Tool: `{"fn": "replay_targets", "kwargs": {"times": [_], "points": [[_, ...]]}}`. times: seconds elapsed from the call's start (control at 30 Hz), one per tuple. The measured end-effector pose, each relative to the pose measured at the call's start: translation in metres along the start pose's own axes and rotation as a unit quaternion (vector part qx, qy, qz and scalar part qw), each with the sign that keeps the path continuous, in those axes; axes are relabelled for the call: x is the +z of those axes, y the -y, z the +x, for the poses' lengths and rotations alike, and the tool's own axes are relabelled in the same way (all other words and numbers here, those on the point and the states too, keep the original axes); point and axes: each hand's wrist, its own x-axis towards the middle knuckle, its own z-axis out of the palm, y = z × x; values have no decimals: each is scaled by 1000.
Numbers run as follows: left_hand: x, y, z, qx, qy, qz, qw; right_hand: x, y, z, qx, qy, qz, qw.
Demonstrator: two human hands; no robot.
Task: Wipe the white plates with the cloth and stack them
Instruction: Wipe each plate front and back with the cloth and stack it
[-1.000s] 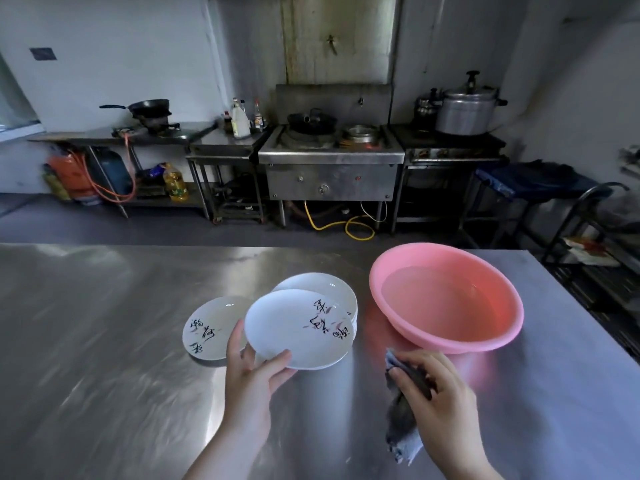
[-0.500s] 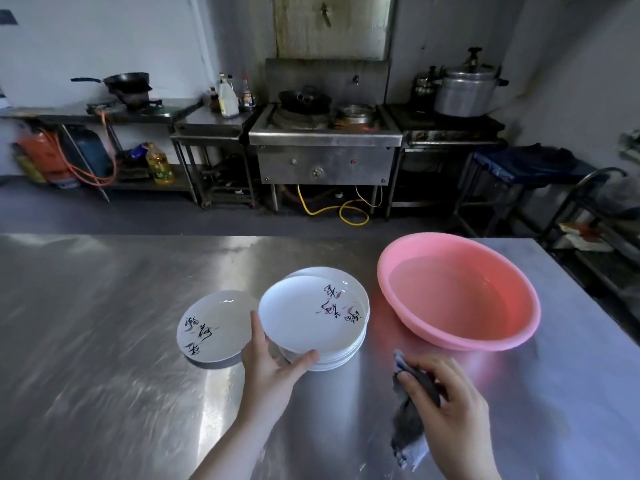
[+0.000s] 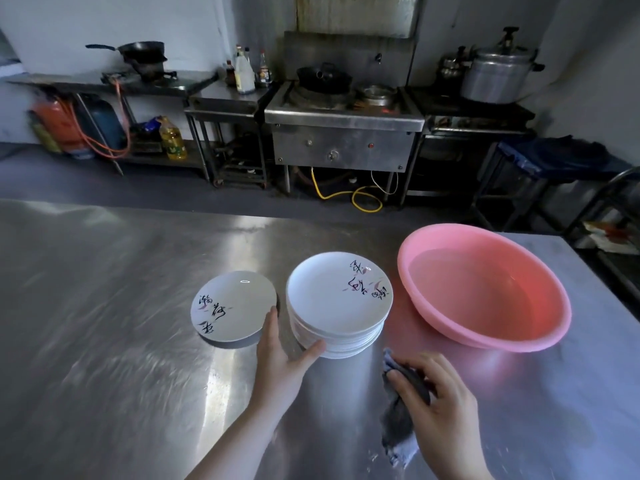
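A stack of several white plates (image 3: 337,301) with black brush writing stands on the steel table (image 3: 104,323). My left hand (image 3: 278,355) rests at the stack's near-left edge, fingers loosely spread; its thumb touches the lowest plates and a finger reaches up along the stack's left side. A single white plate (image 3: 230,306) lies just left of that hand. Near the front, on the right, my right hand (image 3: 441,410) grips a crumpled grey cloth (image 3: 398,424) that hangs down onto the table.
A pink basin (image 3: 540,341) holding water sits right beside the stack on its right. Beyond the table's far edge are a steel stove (image 3: 346,133), side counters with pans and bottles, and a large pressure cooker (image 3: 498,74).
My left hand carried the plate it held to the right and set it down on top of the stack, then let go. The right hand with the cloth stayed in place.
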Motion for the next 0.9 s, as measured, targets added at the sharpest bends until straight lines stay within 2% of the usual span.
{"fn": "replay_targets", "kwargs": {"times": [0.1, 0.23, 0.33, 0.43, 0.63, 0.8, 0.9], "points": [[-35, 33, -2, -74, -98, 19, 992, 23, 4, -2, 1, 25, 18, 1000], [-80, 62, 20, -172, -205, 16, 963, 66, 13, -7, 10, 85, 29, 996], [-97, 72, 44, -217, -219, -23, 951, 94, 24, -10, -2, 124, 53, 991], [-100, 81, 64, -245, -216, -67, 943, 111, 27, -10, -22, 129, 56, 990], [-94, 92, 85, -217, -236, -87, 943, 113, 25, -9, -28, 115, 38, 992], [-88, 88, 91, -241, -298, -158, 910, 103, 19, -14, -12, 108, 24, 994], [-89, 91, 72, -246, -307, -199, 898, 91, 19, -17, -12, 88, 21, 996]]}}
